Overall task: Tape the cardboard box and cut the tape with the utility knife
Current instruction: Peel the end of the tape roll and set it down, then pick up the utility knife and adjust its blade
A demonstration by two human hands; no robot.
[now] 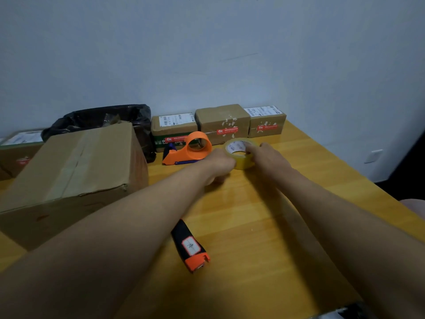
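Note:
A roll of clear yellowish tape (238, 148) lies flat on the wooden table (264, 215), far from me. My left hand (219, 165) grips its left side. My right hand (264, 157) holds the right side, with a finger across the core. A large cardboard box (76, 171) with taped top flaps sits at the left. A black and orange utility knife (189, 246) with a white label lies near me between my forearms, touched by neither hand. No blade shows.
An orange tape dispenser (188, 149) stands just left of the roll. Three small parcels (222, 123) line the wall behind it. A black plastic bag (103, 118) sits behind the big box. Another box (18, 150) is at the far left.

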